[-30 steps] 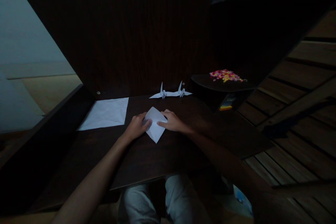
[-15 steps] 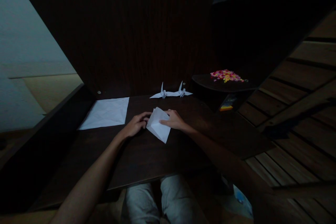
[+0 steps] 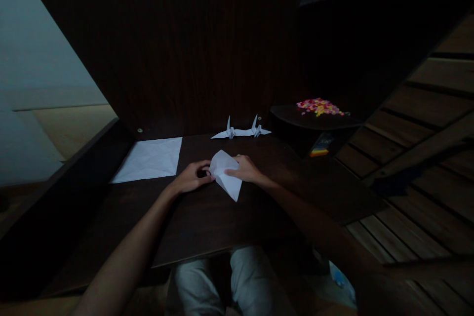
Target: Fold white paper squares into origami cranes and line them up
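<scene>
A white sheet of folded paper (image 3: 228,185) is between my hands over the dark desk, its lower corner pointing toward me. My right hand (image 3: 246,169) grips its right side, thumb on top and fingers behind. At the left edge, my left hand (image 3: 193,176) is curled with thumb and fingertips closed on the paper; some fingertips are hidden. Beyond the hands stand two white origami cranes (image 3: 231,133), wing to wing, near the back panel.
A flat creased white sheet (image 3: 150,159) lies on the desk (image 3: 207,227) at left. On a low rounded shelf (image 3: 287,117) at right is a pile of small pink, red and yellow pieces (image 3: 319,106). A raised side board (image 3: 74,177) borders the left.
My left thumb and fingers have shifted right onto the paper's left edge. That side of the paper is now pushed inward, so the sheet looks narrower and bent. My right hand stays put.
</scene>
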`<state>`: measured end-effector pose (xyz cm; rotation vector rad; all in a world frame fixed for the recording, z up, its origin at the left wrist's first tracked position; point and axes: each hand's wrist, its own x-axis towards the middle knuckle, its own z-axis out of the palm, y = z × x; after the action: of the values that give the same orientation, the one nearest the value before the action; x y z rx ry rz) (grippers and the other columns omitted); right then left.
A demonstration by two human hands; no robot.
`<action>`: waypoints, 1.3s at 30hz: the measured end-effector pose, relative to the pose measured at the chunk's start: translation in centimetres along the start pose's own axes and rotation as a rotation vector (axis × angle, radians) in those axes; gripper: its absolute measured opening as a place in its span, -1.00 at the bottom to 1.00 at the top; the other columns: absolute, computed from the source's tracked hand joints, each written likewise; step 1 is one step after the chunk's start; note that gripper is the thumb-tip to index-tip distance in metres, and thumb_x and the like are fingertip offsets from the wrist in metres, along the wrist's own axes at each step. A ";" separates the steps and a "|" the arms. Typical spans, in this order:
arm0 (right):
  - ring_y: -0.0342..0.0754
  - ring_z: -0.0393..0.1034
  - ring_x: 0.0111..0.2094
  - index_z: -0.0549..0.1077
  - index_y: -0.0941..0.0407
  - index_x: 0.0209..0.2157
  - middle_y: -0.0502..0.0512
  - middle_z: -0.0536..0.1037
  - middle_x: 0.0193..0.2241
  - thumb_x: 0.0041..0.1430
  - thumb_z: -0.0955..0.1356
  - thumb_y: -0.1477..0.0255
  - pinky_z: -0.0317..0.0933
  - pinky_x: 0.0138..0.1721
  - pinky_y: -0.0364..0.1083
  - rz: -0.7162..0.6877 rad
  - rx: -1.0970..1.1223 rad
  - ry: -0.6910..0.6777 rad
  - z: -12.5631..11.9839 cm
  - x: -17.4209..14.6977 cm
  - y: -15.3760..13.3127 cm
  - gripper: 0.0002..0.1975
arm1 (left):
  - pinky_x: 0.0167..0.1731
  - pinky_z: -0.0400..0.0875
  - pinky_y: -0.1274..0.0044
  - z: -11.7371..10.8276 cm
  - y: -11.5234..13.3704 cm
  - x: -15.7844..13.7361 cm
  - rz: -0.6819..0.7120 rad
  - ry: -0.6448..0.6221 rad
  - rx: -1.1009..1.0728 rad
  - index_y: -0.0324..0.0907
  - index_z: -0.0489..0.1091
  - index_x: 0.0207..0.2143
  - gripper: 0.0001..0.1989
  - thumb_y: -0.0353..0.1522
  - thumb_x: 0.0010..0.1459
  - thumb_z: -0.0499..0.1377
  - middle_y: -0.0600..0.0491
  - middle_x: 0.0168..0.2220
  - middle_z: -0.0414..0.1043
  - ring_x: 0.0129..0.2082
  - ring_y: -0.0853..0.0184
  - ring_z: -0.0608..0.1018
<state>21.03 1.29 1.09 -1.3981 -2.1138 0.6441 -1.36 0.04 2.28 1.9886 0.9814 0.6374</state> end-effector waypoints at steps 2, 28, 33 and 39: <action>-0.12 0.36 -0.45 0.57 0.24 -0.36 0.05 0.54 -0.50 -0.08 0.43 0.39 0.11 -0.49 -0.22 -0.005 0.001 0.000 0.0 0.0 0.0 -0.77 | -0.09 0.36 0.43 0.2 0.1 0.0 0.004 0.010 0.023 -0.19 0.39 -0.06 -0.60 -0.22 0.06 0.21 0.01 -0.16 0.51 -0.14 0.24 0.51; -0.15 0.33 -0.43 0.53 0.26 -0.25 0.06 0.55 -0.38 -0.10 0.44 0.45 0.12 -0.44 -0.21 -0.020 0.114 0.000 0.0 0.0 -0.1 -0.70 | -0.41 0.33 0.55 2.4 -0.1 0.7 -0.020 0.231 0.223 -0.24 0.36 -0.04 -0.48 -0.25 -0.06 0.31 0.06 -0.31 0.44 -0.47 0.38 0.43; -0.12 0.35 -0.40 0.53 0.26 -0.26 0.07 0.55 -0.37 -0.02 0.38 0.45 0.15 -0.40 -0.20 0.029 0.210 -0.014 0.1 0.2 0.1 -0.75 | -0.42 0.31 0.56 2.6 0.1 0.8 -0.013 0.238 0.249 -0.22 0.38 -0.09 -0.54 -0.23 -0.04 0.30 0.09 -0.36 0.42 -0.49 0.39 0.41; -0.11 0.37 -0.36 0.52 0.22 -0.27 0.02 0.54 -0.37 -0.10 0.37 0.55 0.16 -0.37 -0.20 0.064 0.256 -0.030 -0.2 0.0 -0.5 -0.74 | -0.40 0.31 0.55 2.8 0.0 0.9 -0.001 0.262 0.293 -0.22 0.41 -0.19 -0.62 -0.19 -0.02 0.28 0.09 -0.40 0.40 -0.47 0.37 0.41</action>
<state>20.87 1.16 1.57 -1.3239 -1.9350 0.9300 1.13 -0.46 0.87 2.1949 1.2950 0.8061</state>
